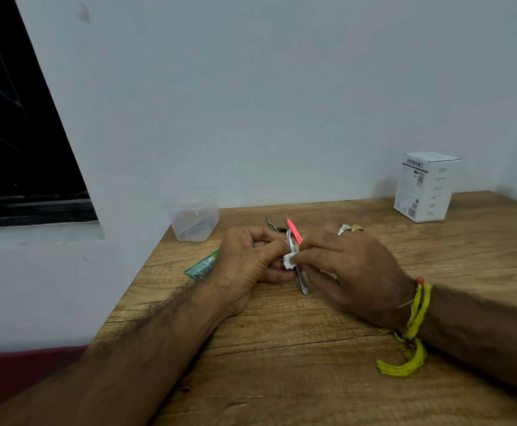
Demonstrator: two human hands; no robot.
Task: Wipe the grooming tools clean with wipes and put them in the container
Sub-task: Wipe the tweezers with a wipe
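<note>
You're mid-wipe: left hand (248, 259) grips the slim silver metal tool (297, 269), right hand (343, 265) pinches the small white wipe (288, 261). Next I'd drop it in the clear plastic container (194, 216).

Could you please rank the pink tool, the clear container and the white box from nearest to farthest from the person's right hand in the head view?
From the right hand:
1. Pink tool, just behind the fingertips, toward the left hand.
2. White box, back right by the wall.
3. Clear container, back left at the table's corner, beyond the left hand.
</note>
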